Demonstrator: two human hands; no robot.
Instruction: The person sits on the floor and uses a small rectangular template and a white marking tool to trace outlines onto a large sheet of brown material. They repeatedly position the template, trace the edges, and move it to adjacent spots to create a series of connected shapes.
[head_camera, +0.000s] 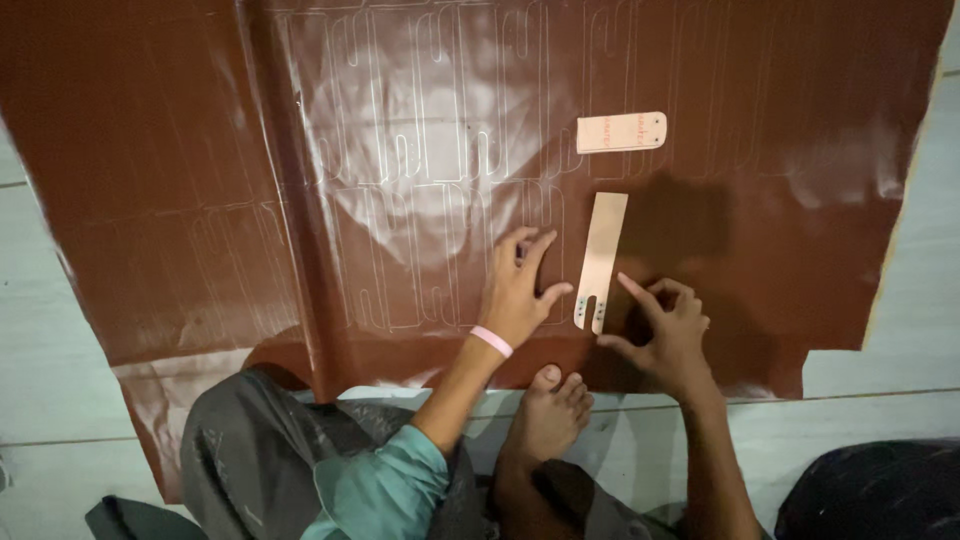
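— Where's that pale template strip (601, 258) lying?

— Flat on the brown leather sheet (200, 180), slotted end nearest the person's bare foot (548, 415).

— And the hands?

— Left hand (518, 292) lies just left of the strip, fingers spread, pinching something small I can't make out. Right hand (668, 330) is just right of it, forefinger and thumb stretched toward the slotted end, other fingers curled.

— Anything else?

— A shorter pale tab (621, 132) above the strip.

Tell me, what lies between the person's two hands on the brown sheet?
In the head view, a long tan template strip lies between the left hand and right hand, flat on the brown sheet. Its notched end points toward the person.
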